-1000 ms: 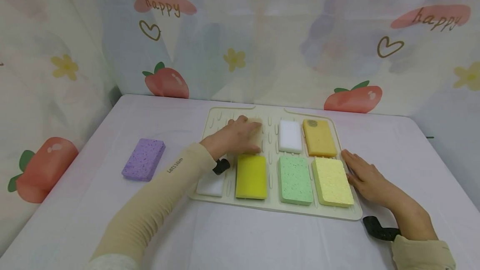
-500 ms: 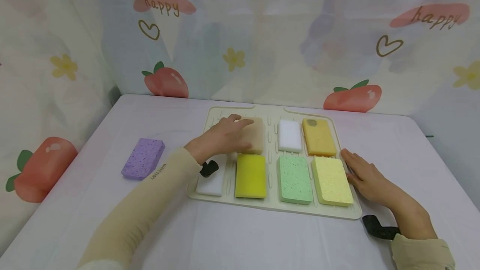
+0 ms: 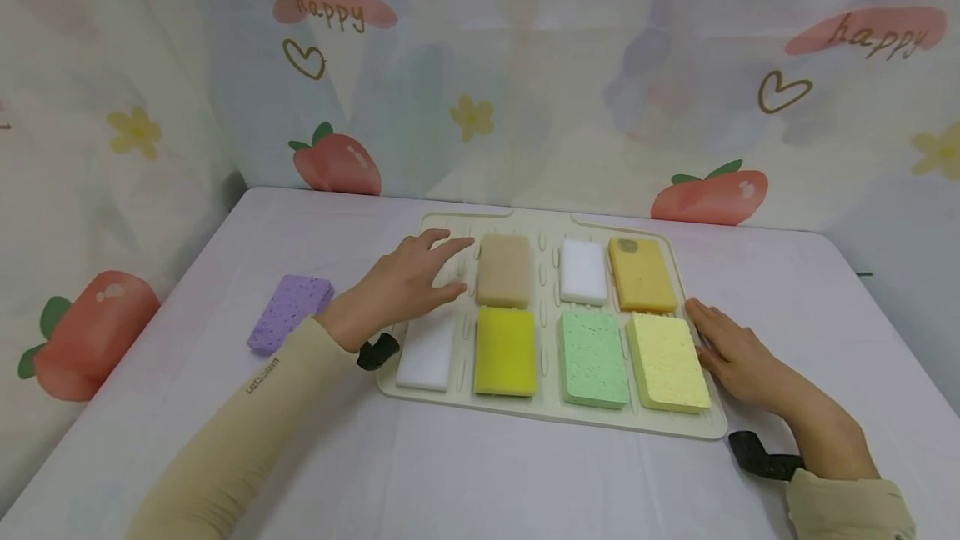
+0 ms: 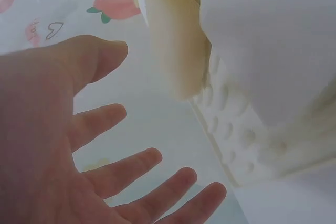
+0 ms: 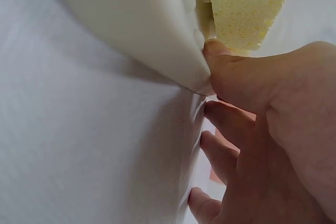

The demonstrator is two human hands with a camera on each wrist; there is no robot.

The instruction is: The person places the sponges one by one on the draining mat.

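A cream tray (image 3: pixel 548 408) with raised ribs bears two rows of block-like sponges. Above its far left part my left hand (image 3: pixel 397 283) hovers with spread fingers, holding nothing. Just right of those fingers lies a beige sponge (image 3: pixel 504 271), in front of it a bright yellow sponge (image 3: pixel 506 354). A white sponge (image 3: pixel 425 357) lies nearer, below the left hand. My right hand (image 3: pixel 738 363) rests on the table along the tray's right edge; in the right wrist view its thumb (image 5: pixel 241 74) touches the rim, beside a pale yellow sponge (image 5: pixel 247 9).
A purple sponge (image 3: pixel 283 311) lies on the table left of the tray, partly behind the left forearm. On the tray's right half are a small white sponge (image 3: pixel 582 272), an orange-yellow sponge (image 3: pixel 642 275) and a green sponge (image 3: pixel 594 359). A printed curtain (image 3: pixel 540 90) stands behind.
My left hand has drawn back leftward off the beige sponge, which now shows fully, and its fingers have spread. The right hand stays at the tray's edge.
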